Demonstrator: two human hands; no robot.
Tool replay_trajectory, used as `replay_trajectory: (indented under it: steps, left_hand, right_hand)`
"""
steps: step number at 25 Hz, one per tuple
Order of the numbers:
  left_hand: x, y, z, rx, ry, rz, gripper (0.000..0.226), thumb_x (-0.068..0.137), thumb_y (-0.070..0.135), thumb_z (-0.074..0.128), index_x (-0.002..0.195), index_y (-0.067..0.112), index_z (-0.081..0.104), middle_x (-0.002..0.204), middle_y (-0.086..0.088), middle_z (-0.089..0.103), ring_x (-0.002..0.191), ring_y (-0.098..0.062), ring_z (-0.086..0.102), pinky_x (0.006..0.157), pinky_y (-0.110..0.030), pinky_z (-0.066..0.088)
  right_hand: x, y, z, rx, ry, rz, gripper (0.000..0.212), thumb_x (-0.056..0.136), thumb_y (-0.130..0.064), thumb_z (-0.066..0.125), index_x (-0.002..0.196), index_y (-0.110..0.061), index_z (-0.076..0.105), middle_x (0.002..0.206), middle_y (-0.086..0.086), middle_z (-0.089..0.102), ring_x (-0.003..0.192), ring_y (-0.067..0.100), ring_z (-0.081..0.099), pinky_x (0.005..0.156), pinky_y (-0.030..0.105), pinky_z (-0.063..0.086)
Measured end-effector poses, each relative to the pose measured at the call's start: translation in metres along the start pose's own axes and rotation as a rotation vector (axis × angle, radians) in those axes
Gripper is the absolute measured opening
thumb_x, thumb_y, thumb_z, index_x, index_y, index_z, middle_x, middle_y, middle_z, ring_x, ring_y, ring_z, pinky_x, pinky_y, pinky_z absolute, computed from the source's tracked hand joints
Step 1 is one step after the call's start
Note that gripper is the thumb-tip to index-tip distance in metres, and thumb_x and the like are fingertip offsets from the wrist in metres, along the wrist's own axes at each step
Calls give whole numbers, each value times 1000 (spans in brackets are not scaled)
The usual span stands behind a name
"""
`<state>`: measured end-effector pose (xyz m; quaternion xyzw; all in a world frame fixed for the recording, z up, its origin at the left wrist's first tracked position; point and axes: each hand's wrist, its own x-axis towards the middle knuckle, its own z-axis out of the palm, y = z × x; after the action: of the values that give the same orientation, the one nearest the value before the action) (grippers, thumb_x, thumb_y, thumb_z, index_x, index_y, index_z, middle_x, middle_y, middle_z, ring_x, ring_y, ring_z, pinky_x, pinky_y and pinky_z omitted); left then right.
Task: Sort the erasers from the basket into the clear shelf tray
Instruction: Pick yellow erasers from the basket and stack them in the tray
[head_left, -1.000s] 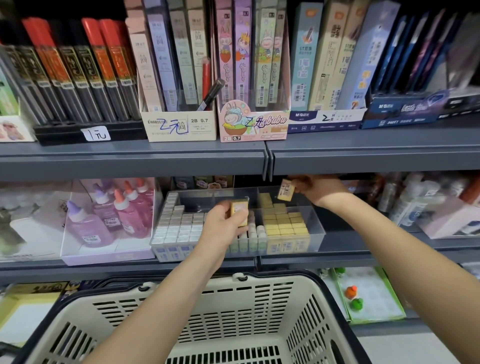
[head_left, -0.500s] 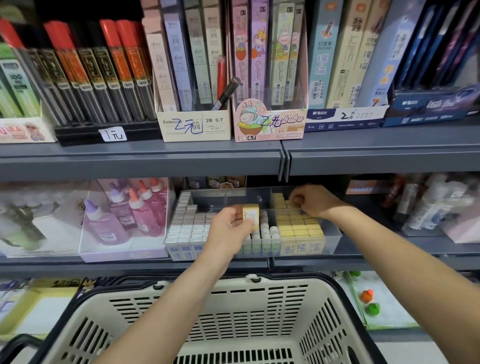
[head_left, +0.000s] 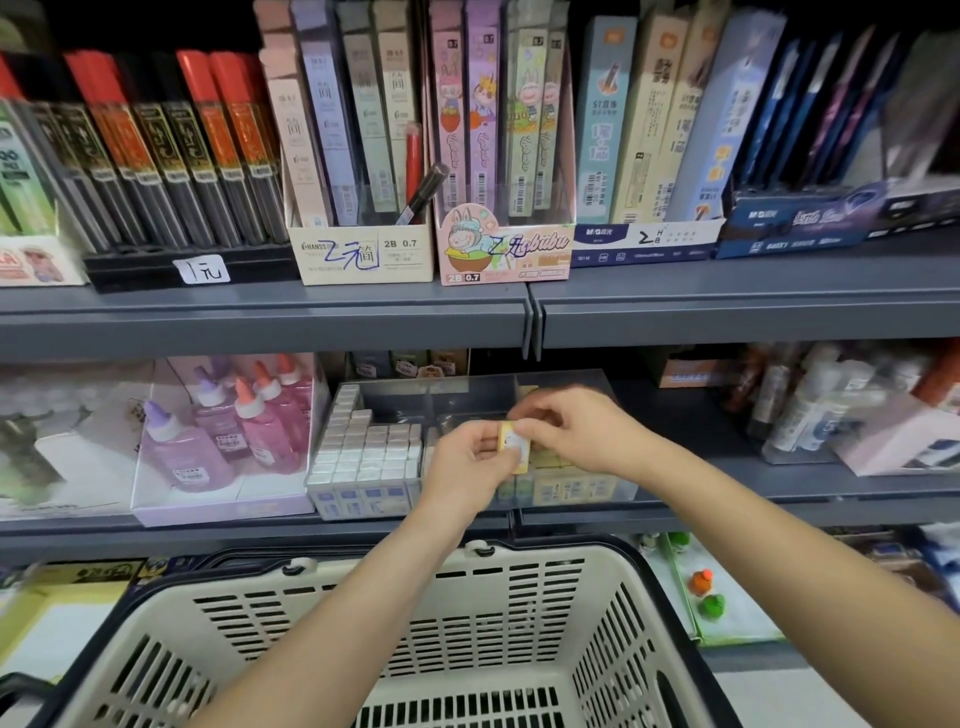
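A small yellow-wrapped eraser (head_left: 514, 448) is held above the clear shelf tray (head_left: 467, 387) on the middle shelf. My left hand (head_left: 467, 465) grips it from the left, and my right hand (head_left: 574, 431) pinches its top right edge with the fingertips. The tray's left part holds rows of white erasers (head_left: 366, 454); its right part holds yellowish erasers (head_left: 566, 486), mostly hidden behind my hands. The cream basket (head_left: 395, 639) with a black rim stands below, under my forearms; its inside shows no erasers in view.
Pink and purple glue bottles (head_left: 228, 431) stand in a box left of the tray. White bottles (head_left: 810, 410) crowd the shelf on the right. The upper shelf edge (head_left: 530, 322) overhangs the tray, loaded with pencil-lead boxes (head_left: 363, 156).
My right hand left the back of the tray's right part and came forward to my left hand. Both hands now hold the same yellow eraser.
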<state>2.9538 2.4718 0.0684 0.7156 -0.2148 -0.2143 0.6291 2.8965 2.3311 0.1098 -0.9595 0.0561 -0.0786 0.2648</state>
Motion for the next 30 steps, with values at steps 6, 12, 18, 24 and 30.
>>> replay_trajectory:
  steps: [6, 12, 18, 24, 30]
  left_hand:
    - [2, 1, -23, 318, 159, 176, 17, 85, 18, 64, 99, 26, 59, 98, 14, 62, 93, -2, 57, 82, -16, 44]
    - [0, -20, -47, 759, 270, 234, 40, 80, 44, 64, 116, 27, 58, 101, 16, 48, 109, -11, 40, 95, -32, 34]
    - [0, -36, -46, 874, 263, 285, 42, 77, 61, 57, 112, 37, 59, 110, 18, 55, 106, -5, 37, 91, -23, 13]
    - [0, -38, -46, 858, 259, 278, 35, 78, 59, 58, 107, 39, 60, 109, 20, 54, 109, -6, 39, 90, -23, 14]
    - [-15, -33, -72, 783, 333, 287, 33, 79, 47, 64, 109, 35, 58, 113, 20, 50, 118, -8, 37, 101, -29, 18]
  right_hand:
    - [16, 37, -18, 81, 131, 201, 9, 91, -21, 57, 94, -28, 63, 96, -7, 63, 88, 13, 60, 81, 23, 47]
    - [44, 78, -26, -51, 241, 295, 17, 94, -16, 51, 102, -5, 62, 112, 16, 63, 105, 31, 57, 97, 40, 44]
    - [63, 78, -1, -177, 93, 225, 18, 92, -9, 47, 97, -8, 64, 109, 10, 64, 94, 21, 57, 81, 23, 39]
    - [67, 77, 3, -165, -100, 302, 29, 97, -18, 42, 118, -15, 60, 124, 7, 57, 90, 14, 53, 79, 21, 39]
    - [43, 67, -5, -188, 65, 331, 30, 94, -29, 50, 122, -19, 58, 125, 4, 60, 112, 23, 56, 92, 27, 40]
